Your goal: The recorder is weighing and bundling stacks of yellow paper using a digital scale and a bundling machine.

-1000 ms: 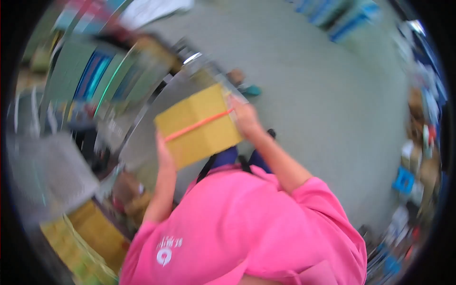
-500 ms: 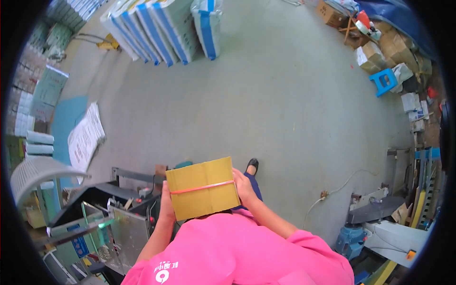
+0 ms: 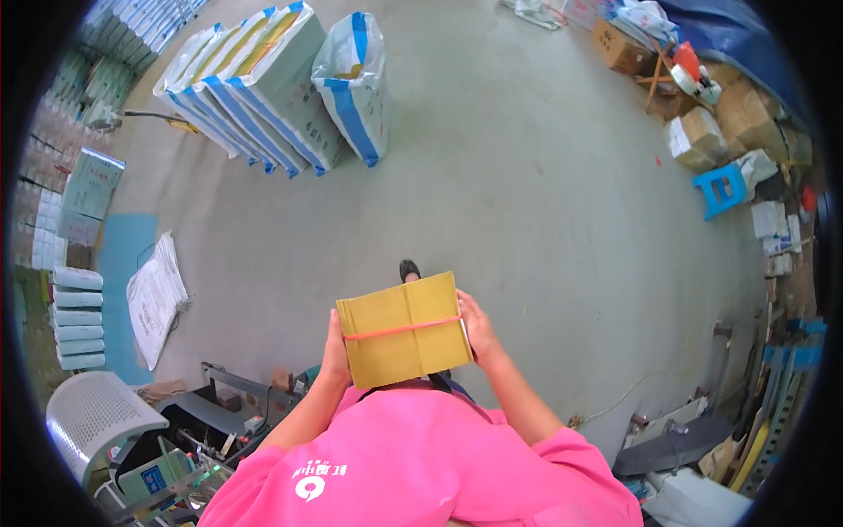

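In the head view, the left hand [image 3: 335,353] came up from the lower left, thumb upright along the left edge of a cardboard bundle [image 3: 408,360]. The right hand [image 3: 477,328] reached in from the lower right, its fingers lying along the bundle's right edge. Both elbows were bent, and the two hands gripped the bundle from opposite sides; the fingers underneath were hidden. The bundle was held just in front of the pink shirt [image 3: 421,448], tilted slightly, its right end farther up the view.

There was one bundle, with one orange-red strap [image 3: 378,334] across it. One black shoe [image 3: 408,268] showed just beyond it. On the floor [image 3: 527,202] stood one blue stool [image 3: 722,192] at the right, and one white sack [image 3: 158,303] lay at the left. Farther off, one blue-striped bag [image 3: 367,119] stood beside a row of similar bags [image 3: 294,105], whose exact number could not be told.
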The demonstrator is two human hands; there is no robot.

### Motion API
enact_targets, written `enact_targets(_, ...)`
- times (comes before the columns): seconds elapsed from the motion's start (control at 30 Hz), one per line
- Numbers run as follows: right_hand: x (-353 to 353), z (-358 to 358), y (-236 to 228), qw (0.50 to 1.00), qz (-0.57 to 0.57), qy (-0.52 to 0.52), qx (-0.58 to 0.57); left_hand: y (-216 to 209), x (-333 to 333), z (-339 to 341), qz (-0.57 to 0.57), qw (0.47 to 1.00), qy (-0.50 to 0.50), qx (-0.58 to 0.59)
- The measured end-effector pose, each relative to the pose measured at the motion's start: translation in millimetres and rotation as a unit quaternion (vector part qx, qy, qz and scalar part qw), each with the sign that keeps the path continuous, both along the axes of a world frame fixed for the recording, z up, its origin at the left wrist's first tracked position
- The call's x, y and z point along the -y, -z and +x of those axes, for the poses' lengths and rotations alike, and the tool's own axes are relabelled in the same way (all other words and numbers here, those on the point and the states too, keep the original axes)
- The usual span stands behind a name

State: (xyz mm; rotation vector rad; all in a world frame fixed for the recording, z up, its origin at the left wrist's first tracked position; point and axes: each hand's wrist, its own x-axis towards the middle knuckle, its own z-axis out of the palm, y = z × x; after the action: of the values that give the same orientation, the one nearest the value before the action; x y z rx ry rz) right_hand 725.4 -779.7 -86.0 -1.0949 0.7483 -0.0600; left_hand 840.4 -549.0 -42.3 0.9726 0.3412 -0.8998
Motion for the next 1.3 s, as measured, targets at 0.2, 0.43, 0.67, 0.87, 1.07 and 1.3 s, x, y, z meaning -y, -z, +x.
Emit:
enact_targets(0.2, 114.2, 131.3, 46.6, 0.989, -0.141, 0.003, -0.055, 50.4, 122.5, 140.9, -0.029, 0.999, -0.009, -0.016)
enact_targets(0.43, 228.7, 303.4, 32.2, 0.994, -0.105, -0.014, -0.009, 59.1, 220.4, 303.9, 0.036, 0.998, -0.027, -0.042)
enact_targets(0.67, 346.1, 459.8, 68.6, 0.984, -0.111, -0.136, 0.007, 83.8, 310.5, 410.8, 0.059, 0.991, -0.111, -0.041)
enact_targets(0.87, 440.4, 543.6, 167.3, 0.955, 0.055, -0.253, -0.146, 162.8, 381.0, 443.5, 0.097, 0.974, -0.165, -0.117)
enact_targets(1.07, 504.1, 624.9, 283.1, 0.903, 0.092, -0.329, -0.260, 286.8, 440.2, 462.0, 0.192, 0.962, -0.071, -0.182)
enact_targets(1.3, 540.5, 701.3, 474.0, 0.874, 0.068, -0.401, -0.266, 484.9, 497.6, 482.1, 0.060, 0.943, -0.172, -0.280)
